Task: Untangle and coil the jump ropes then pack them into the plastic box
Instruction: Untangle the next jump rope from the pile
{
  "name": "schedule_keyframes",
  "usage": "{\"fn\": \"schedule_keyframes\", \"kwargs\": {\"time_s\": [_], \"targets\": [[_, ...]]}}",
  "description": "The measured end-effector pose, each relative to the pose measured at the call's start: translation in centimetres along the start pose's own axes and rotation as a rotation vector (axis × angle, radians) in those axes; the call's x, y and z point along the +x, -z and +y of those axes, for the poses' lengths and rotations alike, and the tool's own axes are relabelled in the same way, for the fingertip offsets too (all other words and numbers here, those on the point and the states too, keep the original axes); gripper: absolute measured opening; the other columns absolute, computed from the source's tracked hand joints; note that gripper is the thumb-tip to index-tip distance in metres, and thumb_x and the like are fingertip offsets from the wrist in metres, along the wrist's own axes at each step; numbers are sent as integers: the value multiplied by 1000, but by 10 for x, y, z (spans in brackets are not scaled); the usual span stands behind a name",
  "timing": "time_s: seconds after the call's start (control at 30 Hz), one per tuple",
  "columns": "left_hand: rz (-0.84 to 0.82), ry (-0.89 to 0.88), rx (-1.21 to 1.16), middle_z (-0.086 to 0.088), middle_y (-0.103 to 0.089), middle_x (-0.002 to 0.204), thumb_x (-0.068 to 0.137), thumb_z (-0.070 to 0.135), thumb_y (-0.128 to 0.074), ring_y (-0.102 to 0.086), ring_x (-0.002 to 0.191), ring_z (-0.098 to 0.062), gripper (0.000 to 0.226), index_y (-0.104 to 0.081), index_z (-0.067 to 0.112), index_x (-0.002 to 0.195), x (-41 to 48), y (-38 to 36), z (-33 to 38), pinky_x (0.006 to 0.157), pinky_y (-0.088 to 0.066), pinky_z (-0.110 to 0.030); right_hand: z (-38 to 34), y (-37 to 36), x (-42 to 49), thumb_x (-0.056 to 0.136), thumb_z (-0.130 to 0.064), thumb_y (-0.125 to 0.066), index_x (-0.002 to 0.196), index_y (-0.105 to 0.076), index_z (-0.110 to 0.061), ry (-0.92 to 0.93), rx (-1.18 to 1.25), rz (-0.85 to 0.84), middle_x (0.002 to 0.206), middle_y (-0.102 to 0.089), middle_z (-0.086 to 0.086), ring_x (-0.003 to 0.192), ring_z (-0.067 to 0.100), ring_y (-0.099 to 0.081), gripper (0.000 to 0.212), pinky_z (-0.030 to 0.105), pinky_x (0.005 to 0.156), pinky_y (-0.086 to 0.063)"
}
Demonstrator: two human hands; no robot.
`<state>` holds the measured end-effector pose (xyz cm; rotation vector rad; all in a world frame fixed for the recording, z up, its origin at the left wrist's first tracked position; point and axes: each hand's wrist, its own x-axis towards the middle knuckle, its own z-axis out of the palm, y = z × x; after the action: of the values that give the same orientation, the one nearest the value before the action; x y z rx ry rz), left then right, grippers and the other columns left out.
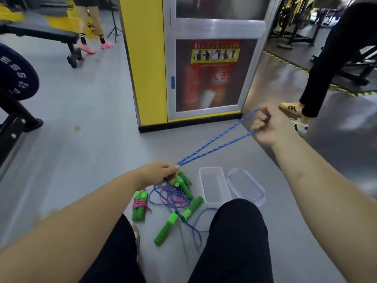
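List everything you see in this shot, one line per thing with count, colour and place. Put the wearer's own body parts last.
blue rope: 1, blue, doubled strand taut between both hands
tangled ropes: count unclear, blue and pink, floor between the legs
coiled rope bundle: 1, green handles bound in pink cord, floor left of tangle
loose handles: at least 4, green, in and around tangle
plastic box: 1, clear, open, floor right of tangle
lid: 1, clear, floor right of box
cabinet: 1, silver frame, red poster, ahead
bench: 1, black, upper left
weight plate: 1, dark, far left
bystanders: 2, partly seen, upper left and right
left hand: gripping rope
right hand: gripping rope
legs: 2, black trousers, bottom
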<state>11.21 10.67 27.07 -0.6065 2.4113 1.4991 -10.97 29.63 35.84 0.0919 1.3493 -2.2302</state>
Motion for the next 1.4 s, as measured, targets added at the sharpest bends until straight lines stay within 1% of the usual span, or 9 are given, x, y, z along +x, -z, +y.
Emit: {"fn": "schedule_keyframes", "kwargs": {"time_s": [0.17,0.27,0.43,0.77,0.9,0.97,1.07,1.23,1.4], "targets": [[117,-50,2,4,-44,57,100,34,-38,-34,45,-8,38,-53,15,72,-1,19,18,51,-31,-22,47,52,3,91,-27,-57,133,-44,-5,-186,-954,92,127,-51,10,103,26,-55,49,38,95,-46],[72,-151,97,6,-45,54,99,36,-41,-35,44,-8,37,-58,19,71,6,8,55,47,-32,-20,69,18,-27,83,-28,-68,147,-23,-17,47,-1410,-382,152,-22,-2,138,15,-25,79,30,112,-24],[167,-250,138,5,-45,45,95,39,-47,-34,37,-7,43,-50,18,58,7,5,91,42,-31,-18,87,-34,-59,89,-14,-60,89,-59,-13,148,-1141,-784,68,-56,1,61,8,-54,1,18,69,-47],[79,28,177,3,-45,60,94,47,-46,-39,55,-14,40,-48,19,65,-22,14,-8,61,-38,-27,20,-7,-10,97,-15,-36,67,-42,-19,62,-151,-136,37,-23,-10,30,3,-16,31,13,33,-13],[184,3,0,2,-44,57,98,40,-40,-35,48,-12,41,-47,13,68,-21,18,4,55,-35,-25,25,18,4,95,-20,-49,91,-55,-14,4,-532,-8,76,-52,4,45,7,-44,10,20,50,-41],[231,-79,-31,6,-43,50,100,37,-36,-33,41,-9,42,-47,13,67,-19,16,29,49,-32,-21,42,23,-1,87,-27,-64,129,-44,-4,-38,-926,-70,117,-46,4,93,16,-54,52,31,86,-46],[207,-202,-99,9,-42,44,101,33,-35,-30,36,-6,40,-47,14,67,-15,7,66,42,-28,-17,70,8,-27,77,-30,-74,150,-12,-15,91,-1322,-355,152,-15,-1,141,12,-14,97,32,115,-17],[164,-277,16,7,-45,44,99,35,-39,-31,35,-5,43,-50,16,62,-11,-6,89,39,-28,-16,94,-34,-63,82,-1,-62,99,-58,-20,224,-1216,-733,91,-60,-8,74,-13,-57,26,6,73,-44],[147,-175,86,8,-46,52,94,46,-46,-35,45,-9,41,-47,19,64,-22,9,57,47,-32,-19,76,-37,-55,93,-4,-39,71,-54,-19,178,-982,-514,48,-33,-6,41,7,-28,30,18,40,-26]]}}
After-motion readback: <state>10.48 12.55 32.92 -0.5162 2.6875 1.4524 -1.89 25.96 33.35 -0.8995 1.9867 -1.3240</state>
